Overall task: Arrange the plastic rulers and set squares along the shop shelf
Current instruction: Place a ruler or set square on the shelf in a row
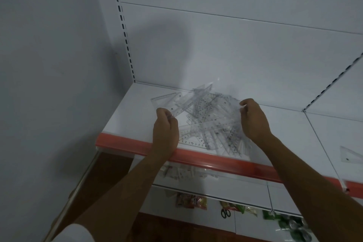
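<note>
A loose heap of clear plastic rulers and set squares lies on the white shop shelf, between my two hands. My left hand is at the heap's left side, fingers curled round the edge of a clear piece. My right hand is at the heap's right side, fingers bent and pinching another clear piece near the back. One more set square lies alone on the neighbouring shelf section at the far right.
The shelf has a red front strip and a white back panel. A wall closes off the left side. Lower shelves hold packets and a pair of scissors.
</note>
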`<state>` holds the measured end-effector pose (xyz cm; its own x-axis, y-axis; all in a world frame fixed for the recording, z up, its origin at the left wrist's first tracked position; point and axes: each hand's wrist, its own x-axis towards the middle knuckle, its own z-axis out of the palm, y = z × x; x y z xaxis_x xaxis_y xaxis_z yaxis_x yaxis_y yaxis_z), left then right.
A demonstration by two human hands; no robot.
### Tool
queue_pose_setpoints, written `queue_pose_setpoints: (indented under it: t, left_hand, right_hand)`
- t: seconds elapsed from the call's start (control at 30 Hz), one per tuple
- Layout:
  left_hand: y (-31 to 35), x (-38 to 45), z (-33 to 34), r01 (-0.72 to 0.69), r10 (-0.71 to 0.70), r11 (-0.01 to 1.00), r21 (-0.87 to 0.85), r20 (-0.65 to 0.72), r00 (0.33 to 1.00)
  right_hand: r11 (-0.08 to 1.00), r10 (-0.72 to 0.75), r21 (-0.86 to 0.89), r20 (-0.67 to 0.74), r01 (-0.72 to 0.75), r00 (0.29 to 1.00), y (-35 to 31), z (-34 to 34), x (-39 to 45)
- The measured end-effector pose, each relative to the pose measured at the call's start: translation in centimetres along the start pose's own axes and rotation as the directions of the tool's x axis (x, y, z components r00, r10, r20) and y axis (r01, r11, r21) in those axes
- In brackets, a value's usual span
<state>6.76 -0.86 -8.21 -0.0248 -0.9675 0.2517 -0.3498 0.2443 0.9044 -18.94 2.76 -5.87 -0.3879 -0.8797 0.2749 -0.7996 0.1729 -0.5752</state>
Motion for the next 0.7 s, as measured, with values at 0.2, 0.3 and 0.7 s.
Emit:
queue_pose_setpoints:
  t: [0.2,0.3,0.7]
  left_hand:
    - [-0.1,0.0,-0.1,-0.017,0.017,1.000,-0.001,0.027,0.999]
    - [0.1,0.0,-0.1,-0.041,0.039,0.997,0.064,0.022,0.999]
    - [-0.1,0.1,-0.1,-0.062,0.047,0.989,0.135,0.111,0.993]
  right_hand:
    - [0.998,-0.059,0.033,-0.020,0.060,0.998,0.3,-0.2,-0.5]
    - [0.997,-0.079,-0.004,-0.016,0.079,0.997,0.4,-0.4,-0.8]
    - [0.959,0.120,0.257,0.016,-0.120,0.993,0.9,-3.0,-1.1]
